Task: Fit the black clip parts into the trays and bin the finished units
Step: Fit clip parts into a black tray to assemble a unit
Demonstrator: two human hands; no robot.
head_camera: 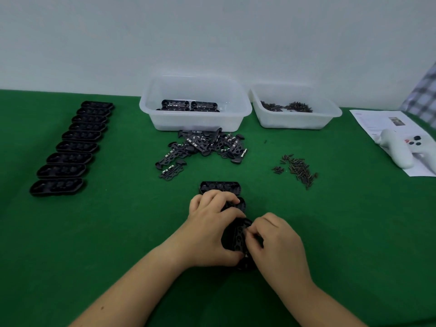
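Left hand (212,230) curled round the black oblong plastic tray (237,241), steadying it near the desk's front edge, while right hand (278,244) fingertips pinch a black clip part into it, probably for seating control; finished units wait in the clear bin (195,102)

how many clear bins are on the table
2. Left bin at the back centre holds finished black units; right bin beside it holds small dark screws. None seem hidden.
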